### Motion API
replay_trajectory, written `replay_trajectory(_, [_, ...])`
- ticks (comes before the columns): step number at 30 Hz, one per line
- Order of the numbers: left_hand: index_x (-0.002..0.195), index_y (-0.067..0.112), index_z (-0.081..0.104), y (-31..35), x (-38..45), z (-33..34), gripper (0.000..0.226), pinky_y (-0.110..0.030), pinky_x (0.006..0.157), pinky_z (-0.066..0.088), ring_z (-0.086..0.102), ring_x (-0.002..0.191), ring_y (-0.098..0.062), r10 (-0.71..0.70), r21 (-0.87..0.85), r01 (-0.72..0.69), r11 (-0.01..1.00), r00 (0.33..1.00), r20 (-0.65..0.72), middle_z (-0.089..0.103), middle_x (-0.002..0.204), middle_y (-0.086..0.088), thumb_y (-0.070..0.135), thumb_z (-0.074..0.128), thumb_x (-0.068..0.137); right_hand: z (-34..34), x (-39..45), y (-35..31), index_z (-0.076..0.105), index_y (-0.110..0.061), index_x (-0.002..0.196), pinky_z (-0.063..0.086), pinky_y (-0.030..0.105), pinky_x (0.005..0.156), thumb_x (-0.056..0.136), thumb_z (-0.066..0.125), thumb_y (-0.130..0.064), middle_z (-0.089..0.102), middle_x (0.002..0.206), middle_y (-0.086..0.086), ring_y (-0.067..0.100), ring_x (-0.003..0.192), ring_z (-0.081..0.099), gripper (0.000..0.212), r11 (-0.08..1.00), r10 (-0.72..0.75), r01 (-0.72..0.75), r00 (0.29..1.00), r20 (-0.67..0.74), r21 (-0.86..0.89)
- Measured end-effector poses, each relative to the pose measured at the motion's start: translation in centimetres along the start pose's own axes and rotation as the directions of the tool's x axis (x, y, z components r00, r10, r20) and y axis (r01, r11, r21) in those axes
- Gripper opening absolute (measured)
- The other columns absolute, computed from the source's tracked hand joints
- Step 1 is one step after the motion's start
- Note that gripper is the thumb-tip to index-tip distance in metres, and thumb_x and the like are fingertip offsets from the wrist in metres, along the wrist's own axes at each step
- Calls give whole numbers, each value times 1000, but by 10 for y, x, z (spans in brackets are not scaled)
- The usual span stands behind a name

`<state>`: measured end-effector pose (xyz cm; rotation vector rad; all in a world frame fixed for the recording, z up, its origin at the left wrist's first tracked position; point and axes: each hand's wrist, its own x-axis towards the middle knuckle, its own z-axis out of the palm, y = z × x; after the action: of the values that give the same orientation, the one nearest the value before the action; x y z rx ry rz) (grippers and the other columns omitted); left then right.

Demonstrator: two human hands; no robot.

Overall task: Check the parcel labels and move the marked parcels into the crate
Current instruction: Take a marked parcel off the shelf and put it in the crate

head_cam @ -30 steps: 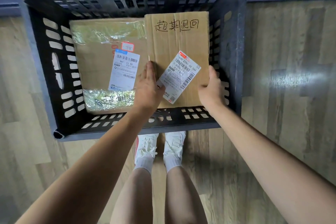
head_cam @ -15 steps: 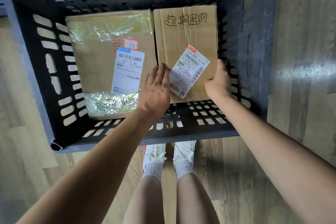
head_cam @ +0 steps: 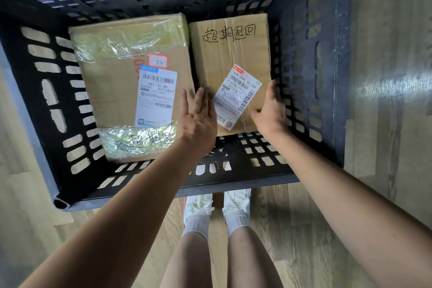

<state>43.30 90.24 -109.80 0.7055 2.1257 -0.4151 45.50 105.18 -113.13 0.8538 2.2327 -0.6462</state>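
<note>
A black slotted crate (head_cam: 233, 188) stands on the floor and holds two cardboard parcels lying flat, side by side. The larger taped parcel (head_cam: 117, 91) lies on the left with a white barcode label (head_cam: 156, 98) and handwriting near its front edge. The smaller parcel (head_cam: 229, 54) lies on the right, with black handwriting across its top and a tilted white label (head_cam: 236, 96). My left hand (head_cam: 198, 121) rests with straight fingers along this parcel's left edge, over the seam between the two. My right hand (head_cam: 271, 110) touches its right edge, thumb on the top face.
The crate's tall walls close in on all sides; its right wall (head_cam: 311, 72) is just beside my right hand. Bare slotted crate floor (head_cam: 252, 147) shows in front of the smaller parcel. My feet in white shoes (head_cam: 217, 203) stand on the wooden floor against the near wall.
The smaller parcel has gone deeper into the crate and now lies flat beside the larger one. Both hands went down with it and stay at its sides; the view has moved closer.
</note>
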Motion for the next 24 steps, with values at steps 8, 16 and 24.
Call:
replay_trajectory(8, [144,-5,3,4,-11,1,56,-53,112,-10,-9,144,-34,16,-108,-17,994,1000,-10,-2,155,-23,20,23,97,-6,-12,-2,1,-9,148,25,33,111,87,60,-15,6,158,8,24,143,19,85,997,-48,46,998,34,55])
replay_trajectory(16, [145,3,15,-14,-58,-27,54,-37,117,-1,7,144,-27,-120,-403,56,913,984,-135,16,155,-14,18,29,95,-58,-68,-30,15,-15,147,39,35,99,87,60,-17,33,149,7,28,128,43,75,992,-92,88,995,48,95])
replay_trajectory(24, [144,-2,18,-60,-160,-93,61,-38,116,13,17,142,-31,-253,-444,102,890,922,-294,18,153,-21,22,29,90,-157,-161,-66,21,-15,147,30,33,107,86,62,-15,34,149,8,24,135,34,73,956,-115,110,993,6,271])
